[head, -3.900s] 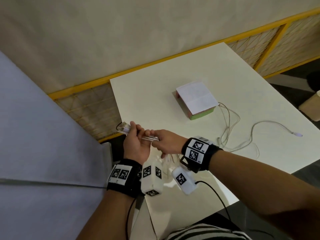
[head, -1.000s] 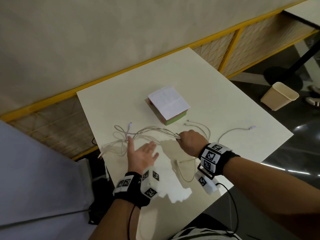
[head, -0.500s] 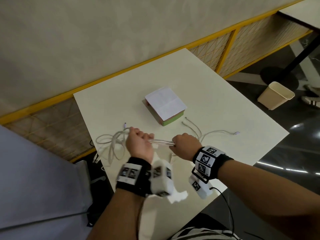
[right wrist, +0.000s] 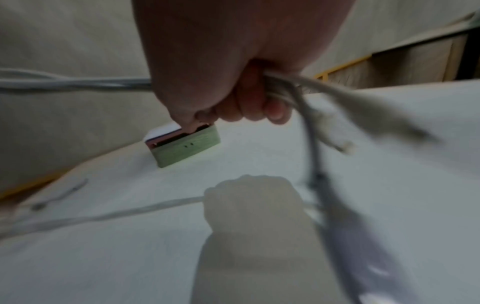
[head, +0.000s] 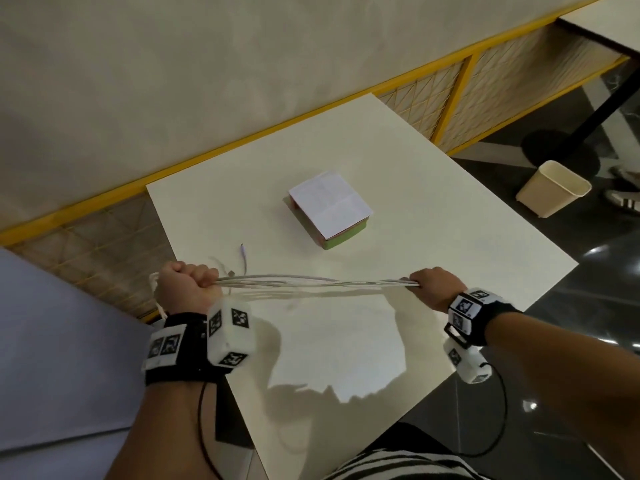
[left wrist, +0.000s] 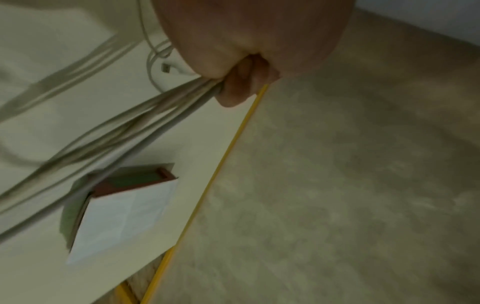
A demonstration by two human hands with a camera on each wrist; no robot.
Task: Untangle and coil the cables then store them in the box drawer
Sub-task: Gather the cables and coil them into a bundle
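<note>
A bundle of white cables (head: 311,283) is stretched taut above the table between my two fists. My left hand (head: 185,287) grips one end at the table's left edge, with cable loops and a USB plug (left wrist: 166,69) hanging by it. My right hand (head: 434,285) grips the other end, and loose cable ends (right wrist: 335,115) dangle blurred below it. One plug end (head: 244,252) lies on the table near my left hand. The box drawer (head: 329,211), green with a red inner edge and a white paper top, sits mid-table beyond the cables.
The white table (head: 433,209) stands against a beige wall with a yellow rail (head: 242,140). A cream waste bin (head: 552,188) stands on the dark floor at the right. A second table's black leg (head: 602,109) is at the far right.
My hands have pulled apart, the right moving far to the right, stretching the bundle straight. The loose ends that lay on the table by the box are now gathered up.
</note>
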